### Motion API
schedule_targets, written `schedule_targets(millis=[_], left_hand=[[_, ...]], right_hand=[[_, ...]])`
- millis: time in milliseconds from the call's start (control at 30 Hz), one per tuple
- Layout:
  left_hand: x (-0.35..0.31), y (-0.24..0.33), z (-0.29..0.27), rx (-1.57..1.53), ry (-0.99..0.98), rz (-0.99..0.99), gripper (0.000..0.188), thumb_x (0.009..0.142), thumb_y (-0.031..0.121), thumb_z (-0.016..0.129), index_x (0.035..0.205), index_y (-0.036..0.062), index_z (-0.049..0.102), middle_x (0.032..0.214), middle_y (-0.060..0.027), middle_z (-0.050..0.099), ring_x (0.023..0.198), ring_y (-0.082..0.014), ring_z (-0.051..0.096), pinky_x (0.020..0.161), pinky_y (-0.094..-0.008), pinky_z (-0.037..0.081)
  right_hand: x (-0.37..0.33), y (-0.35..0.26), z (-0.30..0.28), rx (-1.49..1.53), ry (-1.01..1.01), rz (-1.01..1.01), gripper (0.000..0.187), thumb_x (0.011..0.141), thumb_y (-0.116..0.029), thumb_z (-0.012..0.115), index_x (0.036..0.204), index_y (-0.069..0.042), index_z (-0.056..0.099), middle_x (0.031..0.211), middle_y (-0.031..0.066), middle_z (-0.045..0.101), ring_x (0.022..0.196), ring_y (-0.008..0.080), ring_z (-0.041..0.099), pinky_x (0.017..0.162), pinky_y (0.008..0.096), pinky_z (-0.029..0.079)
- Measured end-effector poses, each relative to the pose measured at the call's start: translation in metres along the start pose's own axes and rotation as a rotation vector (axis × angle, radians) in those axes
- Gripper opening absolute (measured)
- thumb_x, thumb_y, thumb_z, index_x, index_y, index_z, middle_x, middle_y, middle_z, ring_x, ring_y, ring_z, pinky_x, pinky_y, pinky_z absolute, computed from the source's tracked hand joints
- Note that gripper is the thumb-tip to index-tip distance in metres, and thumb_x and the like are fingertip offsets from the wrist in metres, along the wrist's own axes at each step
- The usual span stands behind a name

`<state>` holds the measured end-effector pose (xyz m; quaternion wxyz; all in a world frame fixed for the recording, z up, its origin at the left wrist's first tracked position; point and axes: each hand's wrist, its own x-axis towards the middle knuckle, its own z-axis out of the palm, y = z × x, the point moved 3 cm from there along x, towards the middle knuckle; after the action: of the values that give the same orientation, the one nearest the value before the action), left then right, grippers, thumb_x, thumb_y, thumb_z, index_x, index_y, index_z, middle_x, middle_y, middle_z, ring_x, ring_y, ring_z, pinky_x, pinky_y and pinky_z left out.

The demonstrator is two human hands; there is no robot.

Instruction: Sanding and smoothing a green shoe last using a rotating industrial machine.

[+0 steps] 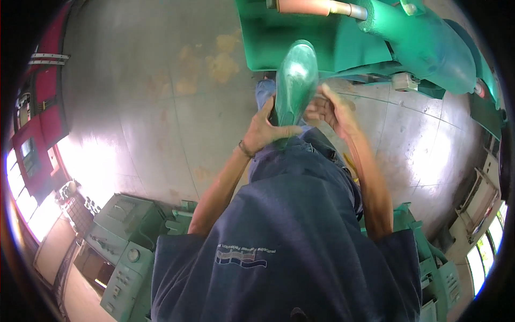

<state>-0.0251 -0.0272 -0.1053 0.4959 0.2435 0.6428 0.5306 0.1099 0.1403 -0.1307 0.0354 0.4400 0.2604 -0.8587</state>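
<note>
A glossy green shoe last points away from me in front of my waist, its toe end at the top. My left hand is closed around its narrower heel end, thumb laid across the near side. On the other side of the last, my right hand is beside its edge with the thumb apart from loosely bent fingers. Nothing shows in that hand. Slight blur leaves unclear whether its fingertips touch the last.
Ahead stands a large green machine with a horizontal roller-like shaft. Behind me at left is a green cabinet with a dial; more green machinery stands behind me at right. The grey floor has yellowish stains.
</note>
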Motion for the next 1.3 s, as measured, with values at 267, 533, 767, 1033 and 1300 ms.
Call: schedule_targets(millis=[267, 533, 767, 1033, 1300], left_hand=[[0.017, -0.059, -0.004, -0.234, 0.117, -0.043, 0.096, 0.071, 0.026, 0.091, 0.147, -0.0009, 0.039, 0.129, -0.008, 0.059, 0.117, -0.0171, 0.056, 0.1, -0.0324, 0.046], [0.018, -0.057, -0.008, -0.322, 0.131, -0.045, 0.09, 0.072, 0.023, 0.09, 0.145, -0.0008, 0.042, 0.128, -0.0066, 0.059, 0.116, -0.016, 0.055, 0.099, -0.0314, 0.047], [0.014, -0.052, -0.013, -0.315, 0.116, -0.045, 0.092, 0.071, 0.023, 0.092, 0.145, -0.0009, 0.042, 0.13, -0.007, 0.057, 0.119, -0.0165, 0.054, 0.101, -0.0319, 0.045], [-0.006, 0.005, -0.01, -0.39, 0.026, -0.094, 0.097, 0.072, 0.021, 0.09, 0.147, -0.0043, 0.035, 0.136, -0.0103, 0.053, 0.125, -0.0193, 0.05, 0.105, -0.0329, 0.042], [-0.022, 0.124, -0.006, -0.651, 0.029, -0.388, 0.082, 0.083, 0.014, 0.077, 0.148, -0.0067, 0.032, 0.131, -0.0139, 0.055, 0.118, -0.0203, 0.056, 0.099, -0.0348, 0.047]], right_hand=[[-0.011, 0.03, -0.029, -0.305, -0.099, -0.024, 0.064, 0.093, -0.031, 0.065, 0.143, 0.002, 0.042, 0.122, 0.0209, 0.064, 0.107, 0.025, 0.065, 0.089, 0.0354, 0.051], [-0.005, 0.036, -0.033, -0.339, -0.107, -0.044, 0.071, 0.087, -0.031, 0.068, 0.143, 0.003, 0.041, 0.125, 0.0223, 0.062, 0.11, 0.0269, 0.063, 0.093, 0.0366, 0.049], [-0.006, 0.032, -0.022, -0.324, -0.095, -0.053, 0.075, 0.086, -0.033, 0.07, 0.143, 0.004, 0.041, 0.124, 0.0216, 0.063, 0.111, 0.0271, 0.063, 0.094, 0.0365, 0.048], [-0.003, -0.009, 0.04, -0.188, 0.017, -0.323, 0.068, 0.087, -0.031, 0.074, 0.141, 0.0, 0.046, 0.121, 0.0116, 0.061, 0.11, 0.0216, 0.061, 0.096, 0.0353, 0.047], [0.024, -0.036, 0.06, 0.335, -0.306, -0.197, 0.046, 0.102, -0.038, 0.051, 0.131, -0.002, 0.056, 0.124, 0.0105, 0.062, 0.11, 0.0205, 0.06, 0.096, 0.0361, 0.048]])
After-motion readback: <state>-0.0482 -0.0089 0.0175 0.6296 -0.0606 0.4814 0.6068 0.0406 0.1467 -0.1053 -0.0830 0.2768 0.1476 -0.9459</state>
